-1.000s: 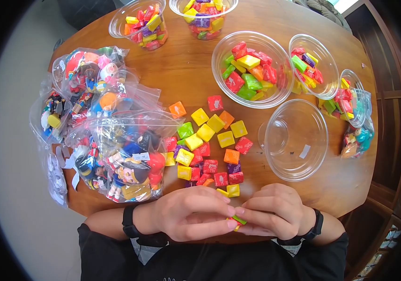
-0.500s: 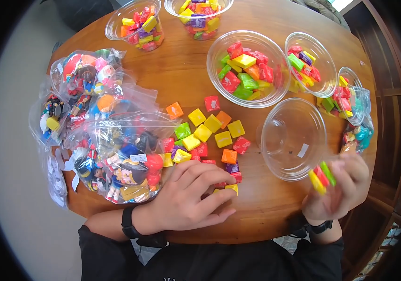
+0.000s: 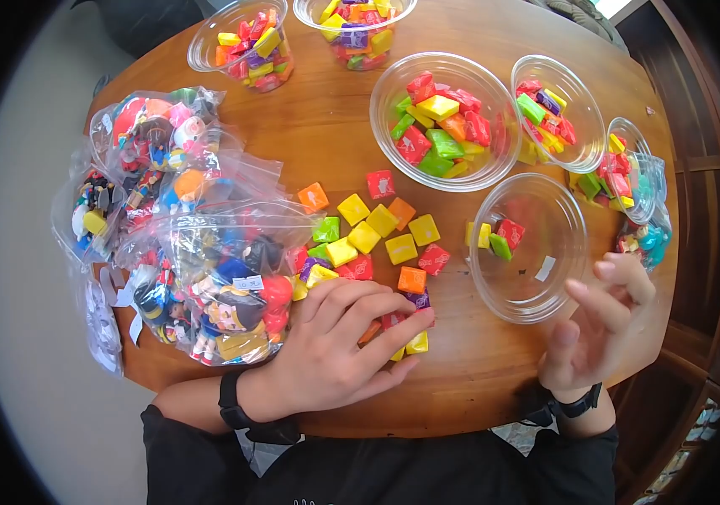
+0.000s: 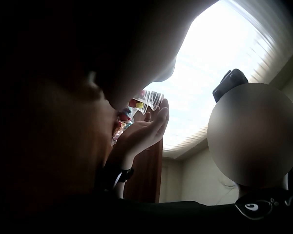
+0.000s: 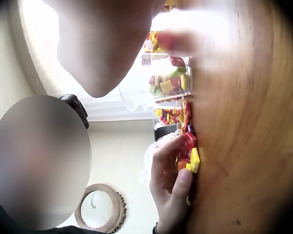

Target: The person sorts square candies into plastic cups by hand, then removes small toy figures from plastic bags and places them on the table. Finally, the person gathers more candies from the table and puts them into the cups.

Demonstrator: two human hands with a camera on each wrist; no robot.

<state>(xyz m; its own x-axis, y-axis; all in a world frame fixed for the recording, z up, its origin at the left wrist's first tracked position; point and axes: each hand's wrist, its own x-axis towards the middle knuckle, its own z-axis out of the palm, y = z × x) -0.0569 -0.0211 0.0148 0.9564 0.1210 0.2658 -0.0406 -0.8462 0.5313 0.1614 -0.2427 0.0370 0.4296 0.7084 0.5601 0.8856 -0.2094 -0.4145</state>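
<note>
My left hand (image 3: pixel 352 341) lies palm down over the near end of a loose spread of wrapped square candies (image 3: pixel 383 220), fingers loosely bent and spread. In the right wrist view, the left hand's fingers (image 5: pixel 167 148) touch the red and yellow candies. Raised beside the near right rim of a clear plastic bowl (image 3: pixel 574 290), my right hand (image 3: pixel 600 332) holds nothing, its fingers apart. Inside that bowl a red candy (image 3: pixel 511 233), a green candy (image 3: pixel 500 247) and a yellow candy (image 3: pixel 483 236) lie toward the far left side.
Zip bags of small figurines (image 3: pixel 209 278) pile up at the left. Clear bowls of mixed candies stand behind, among them a large bowl (image 3: pixel 385 156) and a smaller bowl (image 3: pixel 597 156). Another figurine bag (image 3: pixel 650 240) sits at the right table edge.
Both hands were together at the near edge; the right hand then carried a red, a green and a yellow candy to the bowl and let them go. The left hand moved onto the loose candies.
</note>
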